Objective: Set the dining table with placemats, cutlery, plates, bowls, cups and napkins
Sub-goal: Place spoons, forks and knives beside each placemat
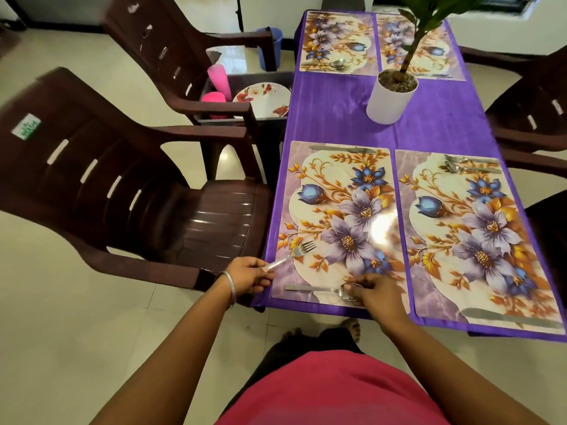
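Four floral placemats lie on the purple tablecloth (337, 111), and you stand at the nearest left placemat (337, 222). Your left hand (245, 276) pinches a fork (291, 256) by its handle, tines raised over that placemat's near left corner. Your right hand (372, 291) curls its fingers on the bowl of a spoon (322, 290) lying along the placemat's near edge. A knife (342, 149) rests along its far edge.
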Available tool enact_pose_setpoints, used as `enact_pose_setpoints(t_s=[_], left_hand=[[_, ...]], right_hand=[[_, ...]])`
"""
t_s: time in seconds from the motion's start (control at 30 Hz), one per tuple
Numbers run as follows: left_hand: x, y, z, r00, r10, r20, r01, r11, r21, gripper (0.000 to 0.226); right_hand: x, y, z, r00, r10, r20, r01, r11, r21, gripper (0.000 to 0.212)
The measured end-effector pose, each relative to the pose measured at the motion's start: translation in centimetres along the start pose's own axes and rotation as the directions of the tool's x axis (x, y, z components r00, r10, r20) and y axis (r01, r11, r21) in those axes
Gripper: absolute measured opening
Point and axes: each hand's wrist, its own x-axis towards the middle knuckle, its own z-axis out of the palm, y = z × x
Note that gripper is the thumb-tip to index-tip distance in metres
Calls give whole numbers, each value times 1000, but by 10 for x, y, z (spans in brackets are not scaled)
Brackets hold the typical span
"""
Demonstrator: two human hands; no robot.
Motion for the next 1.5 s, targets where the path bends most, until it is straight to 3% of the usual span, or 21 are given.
enact_pose_setpoints(t_s=[0.23,0.5,0.6,0.77,0.83,0.9,1.07,1.17,1.5], left_hand=[[-1,5,2,998,64,-23,-63,996,58,10],[-3,10,0,998,65,-7,-64,993,103,13],[-4,9,-1,998,54,23,-58,979,194,13],[-8,9,7,987,68,146,-119,917,381,14],[-7,9,15,981,69,180,-139,901,411,15],[-4,7,23,977,66,202,-150,887,437,12],[-2,7,38,988,98,118,-146,835,531,11],[-4,7,43,984,165,59,-168,790,589,18],[-3,0,51,969,246,22,-199,726,659,6]], right_hand=[[16,-12,2,996,-67,-65,53,981,-189,10],[29,-30,7,995,-96,-39,78,943,-324,11],[31,-29,8,994,-110,-9,101,934,-344,16],[21,-27,-5,931,-344,-123,283,892,-353,14],[8,-26,-9,980,-198,-2,192,954,-229,11],[-5,-20,-9,983,8,181,6,997,-81,10],[-11,-5,-14,986,73,147,-85,993,78,6],[-10,-5,-13,988,83,128,-88,995,37,10],[-6,-5,-7,997,-80,9,79,942,-328,19]])
